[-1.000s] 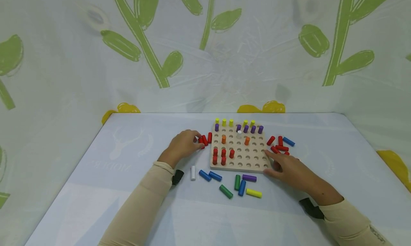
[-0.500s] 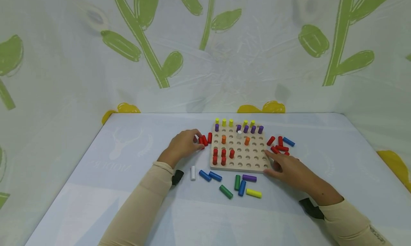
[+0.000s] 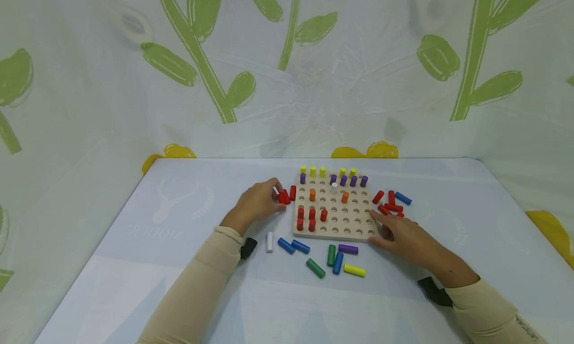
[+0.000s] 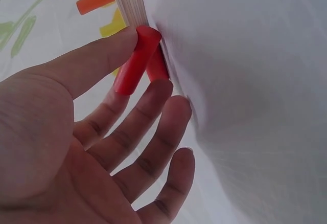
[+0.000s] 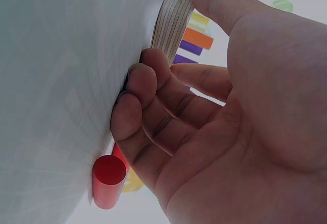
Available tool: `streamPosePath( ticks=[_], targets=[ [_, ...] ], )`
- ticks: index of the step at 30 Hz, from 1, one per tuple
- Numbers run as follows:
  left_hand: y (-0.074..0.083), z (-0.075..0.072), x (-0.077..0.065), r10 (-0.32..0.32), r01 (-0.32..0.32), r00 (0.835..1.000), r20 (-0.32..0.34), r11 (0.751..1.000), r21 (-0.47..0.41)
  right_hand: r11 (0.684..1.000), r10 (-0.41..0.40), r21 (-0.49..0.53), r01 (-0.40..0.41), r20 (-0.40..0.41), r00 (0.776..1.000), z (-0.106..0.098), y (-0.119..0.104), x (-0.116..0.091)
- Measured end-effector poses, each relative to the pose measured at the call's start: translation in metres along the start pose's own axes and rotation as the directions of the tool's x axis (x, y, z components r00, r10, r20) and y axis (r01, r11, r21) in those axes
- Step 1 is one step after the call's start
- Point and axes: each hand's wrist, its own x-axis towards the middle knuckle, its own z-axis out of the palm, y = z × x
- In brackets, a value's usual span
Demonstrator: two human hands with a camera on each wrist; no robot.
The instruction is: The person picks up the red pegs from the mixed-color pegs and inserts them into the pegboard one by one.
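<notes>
My left hand (image 3: 259,200) is at the left side of the wooden pegboard (image 3: 334,231). Its thumb and index finger pinch a red peg (image 4: 138,60), slanted in the left wrist view, while the other fingers stay loosely bent. Behind that peg another red peg (image 4: 157,66) partly shows. At the board's near right corner is my right hand (image 3: 405,239), its thumb at the near edge and its index finger on top. In the right wrist view the remaining fingers curl low beside the board's layered edge (image 5: 176,17). Yellow, purple, orange, white and red pegs stand in the board.
Several loose red pegs (image 3: 393,207) and a blue peg (image 3: 403,198) lie right of the board. In front of it lie a white peg (image 3: 269,242), a purple peg (image 3: 348,249), a yellow peg (image 3: 355,270), and several blue and green pegs. A patterned curtain (image 3: 314,94) hangs behind the table.
My left thumb has shifted slightly toward me, and the red pegs at those fingertips have moved a little. My right hand and the board have stayed put.
</notes>
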Motion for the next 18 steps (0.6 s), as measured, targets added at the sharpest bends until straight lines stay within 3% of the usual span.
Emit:
streamPosePath(
  ticks=[18],
  targets=[
    [0.0035,0.002,-0.0008,0.026,-0.026,1.0,-0.003,0.999,-0.025,1.0,-0.012,0.005,0.012,-0.011,1.0,0.0005,0.0019,0.0003]
  ],
)
